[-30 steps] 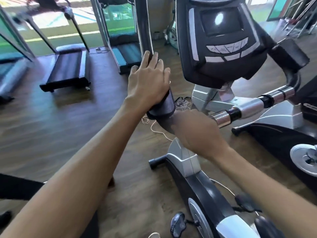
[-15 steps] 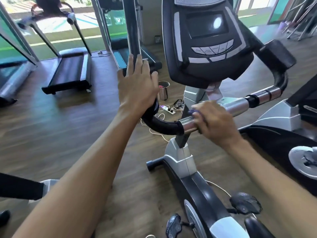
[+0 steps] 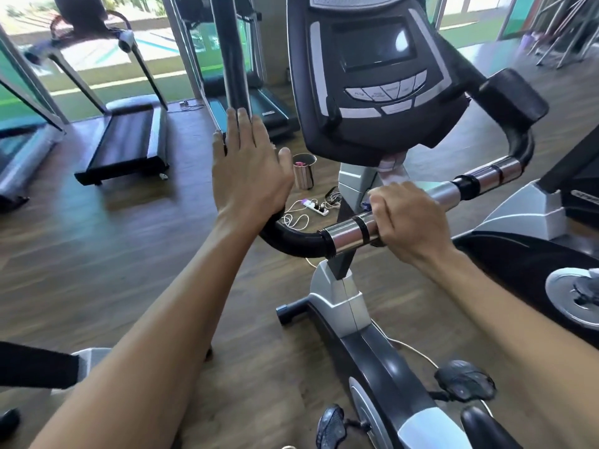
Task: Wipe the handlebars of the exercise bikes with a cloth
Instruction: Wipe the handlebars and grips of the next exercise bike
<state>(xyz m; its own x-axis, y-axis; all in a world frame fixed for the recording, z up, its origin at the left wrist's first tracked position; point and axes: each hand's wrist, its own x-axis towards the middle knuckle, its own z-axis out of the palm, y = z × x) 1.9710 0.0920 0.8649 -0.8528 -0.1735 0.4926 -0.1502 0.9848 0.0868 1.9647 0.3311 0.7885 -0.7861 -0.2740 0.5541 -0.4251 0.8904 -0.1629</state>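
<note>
Right hand (image 3: 410, 218) curls around the chrome handlebar (image 3: 348, 233) below the console (image 3: 372, 76), cloth barely visible; left hand (image 3: 249, 170) rests flat, fingers straight. Next, likely slide rightward.

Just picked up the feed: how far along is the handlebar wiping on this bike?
Done: nothing shows which stretches are already clean. In hand: the right hand grips the handlebar on its left chrome section, a scrap of cloth showing at the fingers; the left hand rests open on the left end. Seemingly left: the right-side chrome grip and black end pad.
</note>
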